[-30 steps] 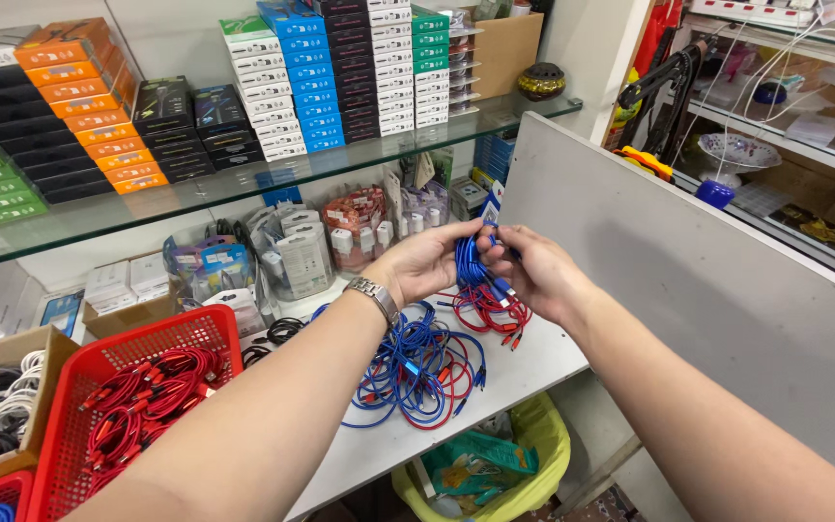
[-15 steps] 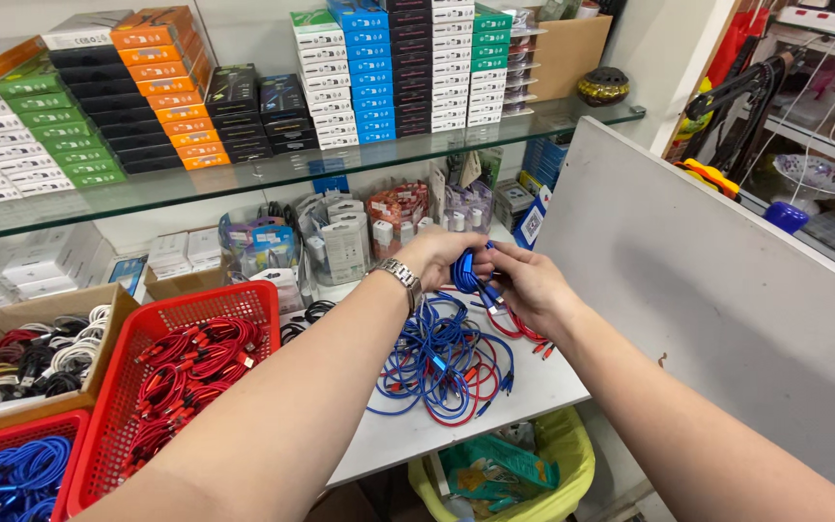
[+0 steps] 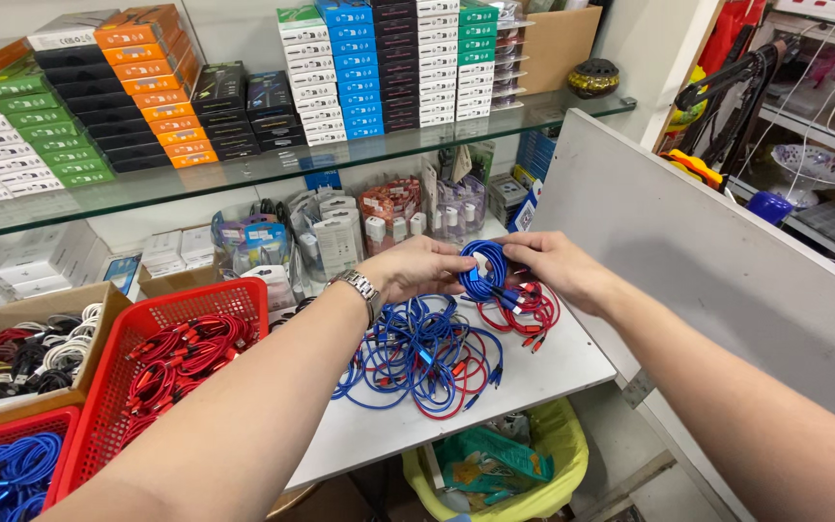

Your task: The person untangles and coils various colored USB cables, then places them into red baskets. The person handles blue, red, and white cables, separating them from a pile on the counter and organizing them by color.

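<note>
Both my hands, left (image 3: 416, 271) and right (image 3: 555, 266), kept their grip clamped on a coiled blue cable (image 3: 483, 271), lifted slightly higher than a moment earlier above the white table (image 3: 572, 362), over loose blue and red cables (image 3: 427, 353).

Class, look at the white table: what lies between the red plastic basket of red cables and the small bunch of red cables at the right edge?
In the head view, a loose heap of blue cables lies on the white table, between the red basket and the red cable bunch.
</note>
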